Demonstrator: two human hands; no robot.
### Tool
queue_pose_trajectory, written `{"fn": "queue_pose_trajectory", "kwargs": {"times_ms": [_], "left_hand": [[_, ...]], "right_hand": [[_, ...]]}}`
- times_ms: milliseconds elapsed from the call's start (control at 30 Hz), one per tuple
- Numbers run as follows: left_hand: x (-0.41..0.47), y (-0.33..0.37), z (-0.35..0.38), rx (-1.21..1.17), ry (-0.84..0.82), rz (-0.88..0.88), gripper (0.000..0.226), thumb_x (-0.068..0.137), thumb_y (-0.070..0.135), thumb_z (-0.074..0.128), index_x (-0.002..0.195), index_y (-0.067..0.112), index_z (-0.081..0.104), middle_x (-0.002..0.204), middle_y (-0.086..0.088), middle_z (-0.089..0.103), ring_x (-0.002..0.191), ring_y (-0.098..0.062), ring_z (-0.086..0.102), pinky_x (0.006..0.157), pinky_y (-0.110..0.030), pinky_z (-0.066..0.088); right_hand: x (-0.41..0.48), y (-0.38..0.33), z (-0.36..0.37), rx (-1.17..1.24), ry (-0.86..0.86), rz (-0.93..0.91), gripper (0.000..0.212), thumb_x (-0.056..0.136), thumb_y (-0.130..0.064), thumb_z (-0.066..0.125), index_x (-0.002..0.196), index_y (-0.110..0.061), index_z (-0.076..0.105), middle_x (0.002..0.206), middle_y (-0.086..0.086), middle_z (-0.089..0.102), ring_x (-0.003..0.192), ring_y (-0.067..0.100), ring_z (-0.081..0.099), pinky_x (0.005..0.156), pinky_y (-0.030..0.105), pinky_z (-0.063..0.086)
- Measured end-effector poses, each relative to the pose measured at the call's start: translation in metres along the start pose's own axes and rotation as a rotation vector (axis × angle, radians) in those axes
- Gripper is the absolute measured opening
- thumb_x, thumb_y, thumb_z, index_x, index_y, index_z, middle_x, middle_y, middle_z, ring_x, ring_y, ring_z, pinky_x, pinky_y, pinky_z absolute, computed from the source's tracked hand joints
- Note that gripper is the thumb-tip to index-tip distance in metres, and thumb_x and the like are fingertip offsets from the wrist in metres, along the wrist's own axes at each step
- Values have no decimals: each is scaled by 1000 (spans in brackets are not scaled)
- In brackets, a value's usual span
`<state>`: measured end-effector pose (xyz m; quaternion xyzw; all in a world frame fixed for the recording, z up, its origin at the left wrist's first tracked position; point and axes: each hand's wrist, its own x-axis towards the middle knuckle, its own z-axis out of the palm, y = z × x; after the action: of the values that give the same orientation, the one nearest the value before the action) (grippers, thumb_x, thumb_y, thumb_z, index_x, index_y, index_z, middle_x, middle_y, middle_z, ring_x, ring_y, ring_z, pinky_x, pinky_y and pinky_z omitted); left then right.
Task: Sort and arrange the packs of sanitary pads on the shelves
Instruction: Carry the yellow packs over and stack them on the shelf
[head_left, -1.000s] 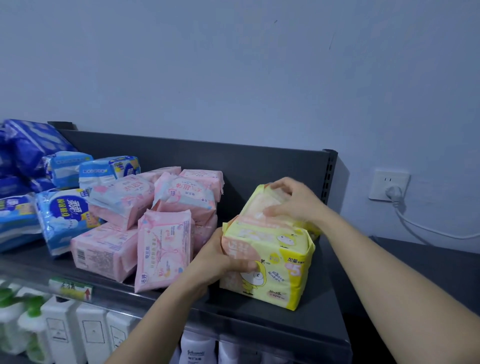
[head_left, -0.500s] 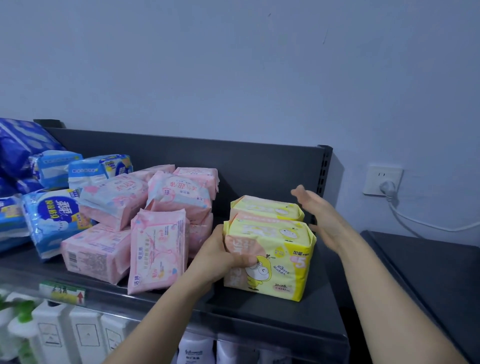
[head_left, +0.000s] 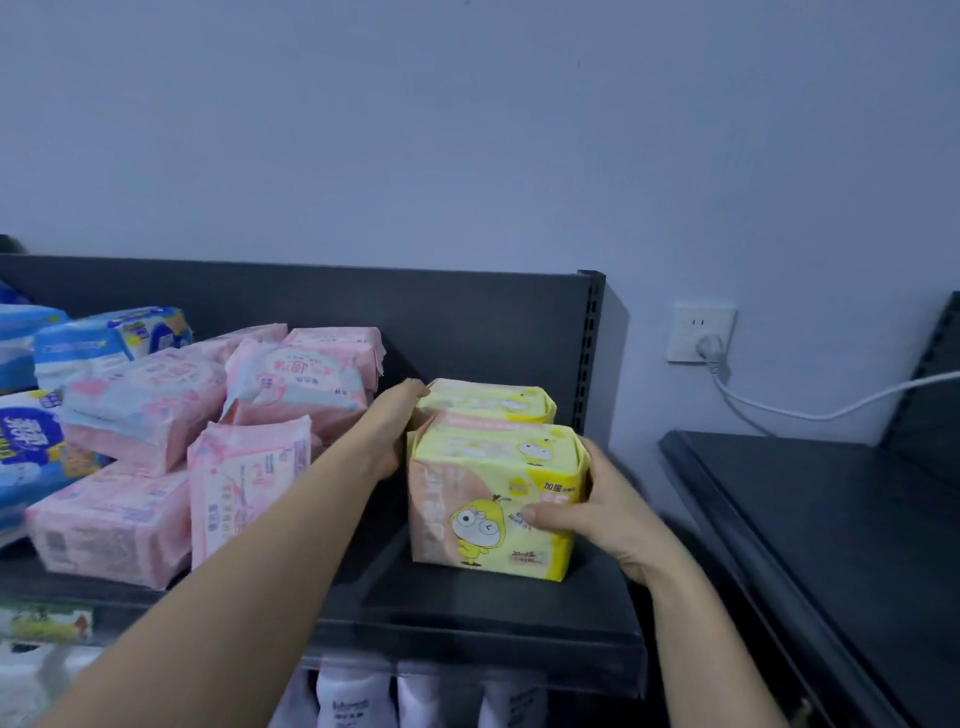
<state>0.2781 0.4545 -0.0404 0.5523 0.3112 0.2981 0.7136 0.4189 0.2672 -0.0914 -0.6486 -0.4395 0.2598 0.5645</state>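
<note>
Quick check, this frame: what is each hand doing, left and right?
Left hand: open, fingers straight, touching the rear yellow pack's left side.
Right hand: holding the front yellow pack, thumb across its front.

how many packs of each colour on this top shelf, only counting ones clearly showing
yellow packs: 2
pink packs: 6
blue packs: 3
total: 11
More may be hidden behind the pink pile or cut off at the left edge of the picture.
</note>
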Motion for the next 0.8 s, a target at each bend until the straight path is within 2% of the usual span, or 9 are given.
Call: {"fn": "queue_pose_trajectory", "kwargs": {"times_ms": [67, 133, 267, 333, 400, 500, 600, 733, 800], "left_hand": [[7, 2, 10, 116, -1, -74, 16, 92, 14, 51, 107, 10, 56, 84, -5, 54, 70, -20, 59, 61, -28, 44], [9, -2, 13, 165, -42, -92, 51, 91, 14, 55, 140, 8, 41, 103, -7, 59, 85, -23, 65, 65, -30, 51], [4, -6, 17, 104, -182, -156, 45, 90, 39, 60, 119, 5, 65, 102, -13, 73, 89, -28, 70, 86, -38, 53], [0, -10, 10, 59, -263, -116, 64, 78, 57, 70, 124, 12, 63, 118, -9, 69, 102, -25, 69, 95, -42, 50], [-3, -15, 0, 116, -406, -45, 100, 56, 61, 85, 141, 26, 46, 136, -1, 59, 119, -22, 61, 105, -44, 43], [-12, -18, -12, 217, -644, 41, 110, 44, 34, 96, 136, 44, 37, 133, 12, 60, 122, -15, 58, 101, -33, 46], [-32, -13, -13, 326, -732, 95, 99, 59, -4, 74, 126, 52, 28, 114, 33, 64, 111, 6, 60, 84, -12, 49], [-32, -16, -10, 387, -629, 55, 162, 31, 9, 96, 150, 40, -8, 122, 38, 46, 113, 11, 53, 79, -7, 48], [-33, -15, -5, 370, -558, 76, 149, 44, 1, 91, 154, 32, -6, 130, 28, 45, 118, 1, 51, 76, -8, 47]], "right_hand": [[1, 4, 0, 70, 32, 7, 99, 42, -16, 91, 131, -23, 48, 110, -4, 72, 99, 13, 69, 82, 32, 56], [2, 4, -2, 129, 16, 1, 99, 49, -7, 87, 135, -27, 44, 112, -4, 71, 100, 15, 69, 82, 32, 55], [8, 2, -11, 130, -33, -9, 121, 48, -8, 92, 144, -41, 27, 117, -14, 68, 108, 11, 66, 90, 31, 54], [10, 0, -17, 121, -16, 21, 149, 34, -23, 100, 149, -47, 8, 121, -22, 63, 111, 6, 63, 93, 29, 52], [13, -3, -23, 72, -67, 41, 155, 28, -37, 99, 152, -44, 5, 130, -16, 58, 115, 7, 61, 99, 32, 49], [17, -15, -30, -25, -160, 87, 150, 31, -40, 97, 153, -39, 9, 131, -15, 54, 115, 6, 60, 101, 30, 47], [20, -26, -34, -157, -188, 107, 143, 39, -40, 94, 154, -35, 8, 127, -24, 48, 116, 0, 53, 103, 25, 41], [20, -29, -31, -220, -103, 119, 131, 45, -36, 96, 152, -30, 19, 126, -18, 50, 116, 5, 54, 101, 26, 43], [18, -29, -25, -214, -33, 99, 120, 49, -29, 93, 149, -28, 27, 124, -15, 53, 113, 5, 56, 99, 26, 46]]}}
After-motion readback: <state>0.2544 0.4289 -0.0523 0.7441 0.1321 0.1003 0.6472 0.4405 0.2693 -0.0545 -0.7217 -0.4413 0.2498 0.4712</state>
